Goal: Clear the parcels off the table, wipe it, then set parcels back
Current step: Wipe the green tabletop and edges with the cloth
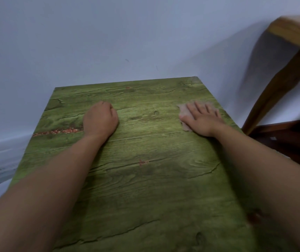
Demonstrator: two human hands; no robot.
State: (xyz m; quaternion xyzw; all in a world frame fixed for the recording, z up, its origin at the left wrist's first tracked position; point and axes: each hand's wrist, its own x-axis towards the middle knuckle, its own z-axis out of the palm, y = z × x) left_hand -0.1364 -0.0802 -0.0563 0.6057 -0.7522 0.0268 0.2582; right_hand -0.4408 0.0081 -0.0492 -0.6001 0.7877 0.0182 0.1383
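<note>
Under the flat right hand [202, 118] lies the cloth [185, 113], on the table [145, 179].

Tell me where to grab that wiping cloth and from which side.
Take the cloth at its loose left edge, coming in from the left. The right hand lies flat over the rest, and only that rumpled edge shows on the green table.

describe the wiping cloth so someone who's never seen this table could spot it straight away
Start at the green wood-grain table standing against the pale wall and look to its far right edge. There the right hand presses flat, fingers spread, on the cloth, a thin pinkish-beige rag showing around the fingers and thumb. It is the only loose item on the tabletop; the left hand, curled into a fist, holds nothing.
</note>
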